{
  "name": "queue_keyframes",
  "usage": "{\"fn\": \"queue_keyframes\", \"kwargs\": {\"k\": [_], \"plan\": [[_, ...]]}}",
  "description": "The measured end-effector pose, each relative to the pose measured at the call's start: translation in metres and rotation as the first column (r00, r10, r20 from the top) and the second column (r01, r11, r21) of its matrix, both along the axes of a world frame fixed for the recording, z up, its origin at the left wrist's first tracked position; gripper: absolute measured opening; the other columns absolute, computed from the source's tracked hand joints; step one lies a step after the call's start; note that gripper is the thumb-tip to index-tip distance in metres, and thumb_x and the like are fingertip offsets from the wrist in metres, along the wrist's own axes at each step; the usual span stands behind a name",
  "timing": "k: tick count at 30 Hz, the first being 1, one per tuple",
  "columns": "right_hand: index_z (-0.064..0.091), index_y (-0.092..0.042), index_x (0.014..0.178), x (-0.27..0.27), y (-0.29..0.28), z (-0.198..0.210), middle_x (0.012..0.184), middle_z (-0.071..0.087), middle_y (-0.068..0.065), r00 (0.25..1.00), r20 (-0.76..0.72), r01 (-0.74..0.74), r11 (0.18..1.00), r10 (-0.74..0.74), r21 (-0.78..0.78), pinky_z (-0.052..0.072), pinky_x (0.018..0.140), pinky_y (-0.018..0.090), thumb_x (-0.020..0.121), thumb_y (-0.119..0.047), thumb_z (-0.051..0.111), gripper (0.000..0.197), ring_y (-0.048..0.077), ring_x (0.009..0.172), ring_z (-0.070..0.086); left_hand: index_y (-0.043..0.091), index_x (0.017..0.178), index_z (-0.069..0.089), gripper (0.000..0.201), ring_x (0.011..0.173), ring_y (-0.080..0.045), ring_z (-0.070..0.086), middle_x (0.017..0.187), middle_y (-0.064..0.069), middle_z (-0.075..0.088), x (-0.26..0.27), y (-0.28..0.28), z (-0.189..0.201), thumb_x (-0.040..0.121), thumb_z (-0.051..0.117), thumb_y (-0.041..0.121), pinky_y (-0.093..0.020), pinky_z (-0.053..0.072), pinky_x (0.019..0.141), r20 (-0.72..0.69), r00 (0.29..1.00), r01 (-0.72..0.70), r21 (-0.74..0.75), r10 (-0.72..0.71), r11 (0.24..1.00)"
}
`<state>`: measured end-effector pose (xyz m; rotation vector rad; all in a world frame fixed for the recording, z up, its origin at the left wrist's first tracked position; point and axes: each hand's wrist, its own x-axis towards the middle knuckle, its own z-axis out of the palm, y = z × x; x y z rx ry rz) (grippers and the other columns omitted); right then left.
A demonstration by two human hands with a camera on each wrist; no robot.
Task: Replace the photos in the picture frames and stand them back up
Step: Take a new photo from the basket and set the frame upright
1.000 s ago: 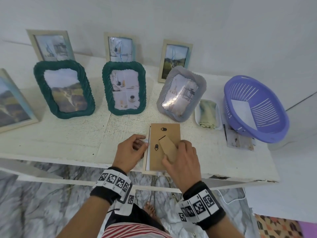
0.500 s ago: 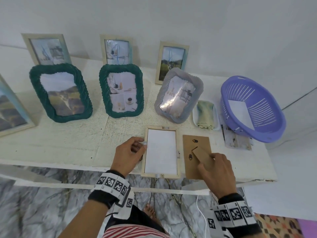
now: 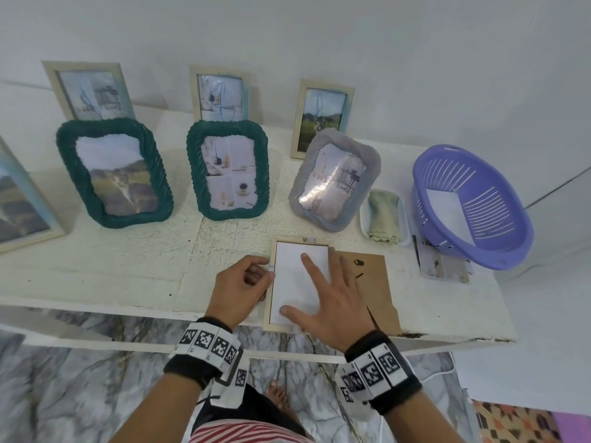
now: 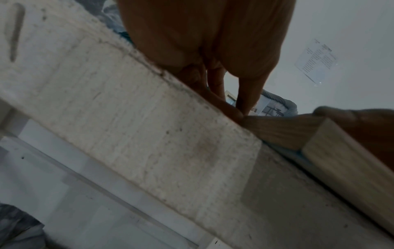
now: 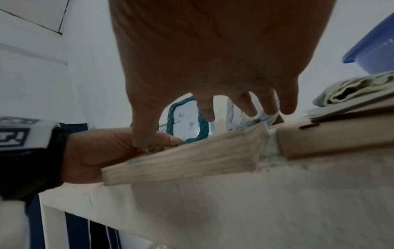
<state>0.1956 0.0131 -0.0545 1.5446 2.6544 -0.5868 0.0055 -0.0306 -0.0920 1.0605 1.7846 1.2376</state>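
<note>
Fingers of the right hand [image 3: 332, 302] lie spread and straight over the white back of a photo [image 3: 295, 282] that sits inside a pale wooden frame [image 3: 268, 302], which lies face down at the near edge of the white table [image 3: 112, 266]; the forefinger and thumb press flat on the paper, and the other fingers reach past the frame's right rail. Just left of that hand, the left hand [image 3: 240, 289] has its fingers curled against the frame's left rail, thumb and fingertips pinching its edge (the left wrist view shows the fingertips meeting the wood at the table's edge). Under and to the right of the right hand lies the brown backing board [image 3: 377, 282], flat on the table, just beside the frame, its stand flap folded down. Beyond the fingertips stands a grey woven frame [image 3: 335, 180], tilted back, and left of it two green woven frames [image 3: 227, 167], upright with photos in them. Farther off, three slim pale frames [image 3: 321, 118] lean at the wall. To the right of the right hand, past the board, are a folded green cloth [image 3: 383, 215] in a small white tray, a few loose prints [image 3: 443, 266], and a purple basket [image 3: 473, 206] resting partly on them with a white sheet inside
</note>
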Motion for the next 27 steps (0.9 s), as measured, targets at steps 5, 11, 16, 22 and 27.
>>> {"fn": "queue_keyframes", "kwargs": {"k": [5,11,16,22,27], "plan": [[-0.014,-0.044,0.148,-0.013,0.011,-0.011,0.158,-0.018,0.019,0.979,0.191,-0.070,0.997,0.074,-0.027,0.005,0.117,0.053,0.059,-0.095,0.038,0.115,0.044,0.144,-0.010,0.031,0.095,0.066,0.023,0.063,-0.008,0.063,0.072,0.009,0.067,0.000,0.000,0.000,0.084,0.075,0.014,-0.028,0.058,0.060,-0.031,1.000,-0.001,0.016,0.001,1.000],[-0.015,-0.041,0.149,-0.016,0.014,-0.011,0.156,-0.019,0.024,0.970,0.226,-0.084,0.996,0.086,-0.020,0.006,0.116,0.055,0.051,-0.097,0.030,0.122,0.047,0.144,-0.006,0.027,0.098,0.067,0.020,0.063,-0.007,0.062,0.073,0.009,0.067,0.000,0.000,0.000,0.084,0.074,0.014,-0.026,0.057,0.060,-0.039,0.999,0.002,0.013,-0.002,1.000],[-0.015,-0.040,0.149,-0.019,0.018,-0.007,0.155,-0.023,0.023,0.966,0.238,-0.083,0.993,0.100,-0.083,0.004,0.116,0.055,0.043,-0.100,0.030,0.130,0.047,0.143,-0.009,0.023,0.100,0.068,0.019,0.063,-0.006,0.062,0.074,0.008,0.067,-0.001,0.000,-0.001,0.084,0.074,0.014,-0.021,0.055,0.059,-0.052,0.999,0.011,0.011,-0.010,1.000],[-0.015,-0.035,0.150,-0.021,0.019,-0.003,0.157,-0.019,0.022,0.967,0.237,-0.075,0.991,0.099,-0.107,0.006,0.117,0.056,0.055,-0.093,0.047,0.128,0.048,0.143,-0.006,0.023,0.100,0.068,0.019,0.063,-0.007,0.063,0.072,0.011,0.066,-0.001,0.000,0.000,0.084,0.074,0.014,-0.026,0.057,0.060,-0.034,0.999,0.014,0.011,-0.013,1.000],[-0.016,-0.032,0.150,-0.023,0.019,0.001,0.158,-0.014,0.022,0.969,0.236,-0.054,0.993,0.079,-0.109,0.008,0.117,0.055,0.054,-0.092,0.052,0.133,0.047,0.143,-0.001,0.024,0.101,0.068,0.020,0.064,-0.010,0.063,0.073,0.008,0.067,-0.001,-0.001,0.000,0.084,0.074,0.015,-0.032,0.059,0.061,-0.012,1.000,0.009,0.008,-0.009,1.000]]}}
